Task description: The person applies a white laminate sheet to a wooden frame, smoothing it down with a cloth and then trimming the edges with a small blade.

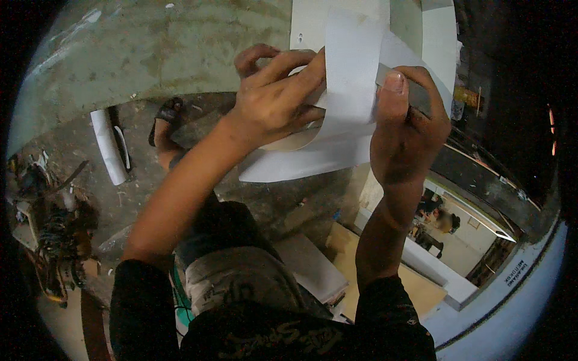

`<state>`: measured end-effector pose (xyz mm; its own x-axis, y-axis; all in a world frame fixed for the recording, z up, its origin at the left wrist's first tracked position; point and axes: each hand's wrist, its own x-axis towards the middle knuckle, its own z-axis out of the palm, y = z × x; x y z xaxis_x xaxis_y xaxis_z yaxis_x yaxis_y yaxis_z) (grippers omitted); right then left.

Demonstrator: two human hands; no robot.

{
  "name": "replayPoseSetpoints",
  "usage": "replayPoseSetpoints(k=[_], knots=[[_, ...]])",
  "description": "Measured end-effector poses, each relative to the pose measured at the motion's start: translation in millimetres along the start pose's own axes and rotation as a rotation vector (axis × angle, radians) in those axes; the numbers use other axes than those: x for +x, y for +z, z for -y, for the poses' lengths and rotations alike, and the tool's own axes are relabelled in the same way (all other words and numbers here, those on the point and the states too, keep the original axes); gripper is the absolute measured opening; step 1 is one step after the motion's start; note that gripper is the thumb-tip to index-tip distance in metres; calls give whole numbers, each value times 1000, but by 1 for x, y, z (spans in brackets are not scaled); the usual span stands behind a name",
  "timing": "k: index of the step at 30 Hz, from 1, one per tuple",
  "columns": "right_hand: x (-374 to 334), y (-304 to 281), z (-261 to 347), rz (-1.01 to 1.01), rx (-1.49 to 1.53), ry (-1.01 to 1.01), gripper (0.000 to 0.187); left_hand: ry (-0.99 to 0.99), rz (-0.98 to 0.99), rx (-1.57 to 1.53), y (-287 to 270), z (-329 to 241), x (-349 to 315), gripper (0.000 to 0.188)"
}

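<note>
Both of my hands are raised at the upper middle, holding a thin white sheet (355, 66) that looks like paper or film. It curves down in a strip between them, and a wider flap (313, 167) spreads out below. My left hand (274, 93) has its fingers curled at the strip's left edge, their tips hidden behind it. At the right edge my right hand (412, 123) pinches the sheet, thumb in front and the other fingers partly hidden.
A greenish worn tabletop (180, 48) fills the upper left, with white panels (436, 36) at the top right. On the floor lies a white roll (108, 147). Cables and tools (57, 240) are heaped at far left. Flat boards (361, 265) stand near my right arm.
</note>
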<state>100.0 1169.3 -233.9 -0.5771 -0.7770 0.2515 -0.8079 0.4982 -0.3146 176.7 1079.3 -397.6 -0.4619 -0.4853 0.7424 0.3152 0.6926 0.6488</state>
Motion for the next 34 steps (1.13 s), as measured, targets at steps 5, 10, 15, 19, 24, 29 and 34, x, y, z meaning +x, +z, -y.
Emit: replayPoseSetpoints(k=[5,10,15,19,24,29,34], knots=[[-3,0,0,12,-27,8,17,21,-9,16,-1,1,-2,77],[-7,-1,-1,-17,54,27,16,108,-55,-30,4,4,-1,71],[-14,-3,-3,-14,50,3,17,115,-101,22,10,1,-6,68],[-16,-5,-5,12,47,19,20,96,-115,43,15,1,-12,68],[-17,-1,-4,-26,76,10,25,133,-179,92,18,2,-10,65],[-18,-1,-7,-40,146,10,24,44,-187,84,19,-9,-9,62],[-21,4,-2,-84,172,26,24,34,-185,141,20,-10,-13,58]])
